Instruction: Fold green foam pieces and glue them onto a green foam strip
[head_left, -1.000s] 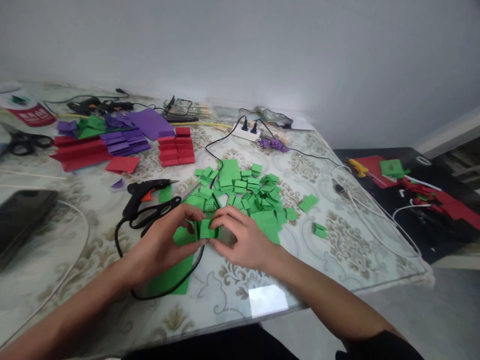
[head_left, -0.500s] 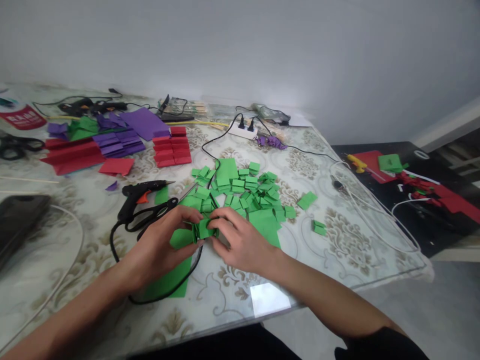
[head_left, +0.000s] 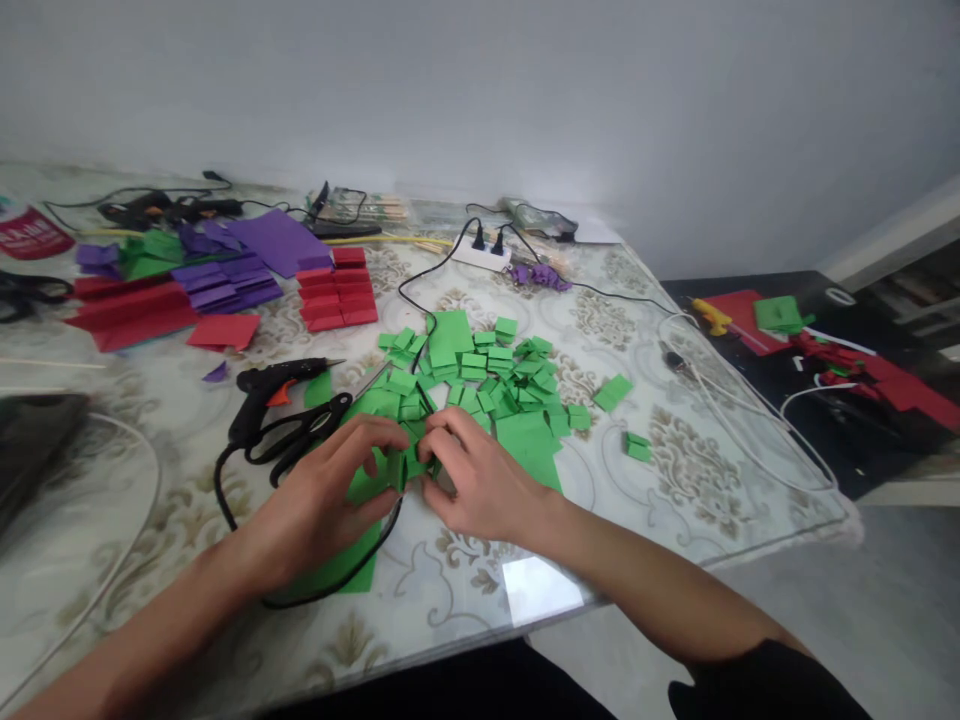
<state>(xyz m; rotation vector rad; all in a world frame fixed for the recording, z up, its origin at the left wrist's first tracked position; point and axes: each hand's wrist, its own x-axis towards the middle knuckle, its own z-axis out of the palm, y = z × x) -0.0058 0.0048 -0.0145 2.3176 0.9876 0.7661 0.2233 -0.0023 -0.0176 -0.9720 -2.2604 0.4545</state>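
Note:
Between my two hands is a small folded piece of green paper (head_left: pixel 409 462), partly hidden by fingers. My left hand (head_left: pixel 330 495) is closed on its left side with thumb and fingertips. From the right, my right hand (head_left: pixel 476 480) pinches the same piece. Just beyond lies a pile of small folded green papers (head_left: pixel 517 380), with flat green sheets (head_left: pixel 529 448) under and around it. Beside my left hand are black scissors (head_left: pixel 300 435), their blades pointing to the pile, and a black hot glue gun (head_left: pixel 266 390) with an orange trigger.
A white power strip (head_left: pixel 481 255) with two plugs sits at the back, its black cable crossing the pile. Folded red paper (head_left: pixel 339 292) and purple paper (head_left: pixel 229 285) lie back left. A phone (head_left: pixel 37 450) rests at left. On a black side table (head_left: pixel 679 400) is a yellow tool (head_left: pixel 710 316).
The green piece has turned slightly between my fingers, and my left fingers have loosened a little. The whole view has shifted slightly.

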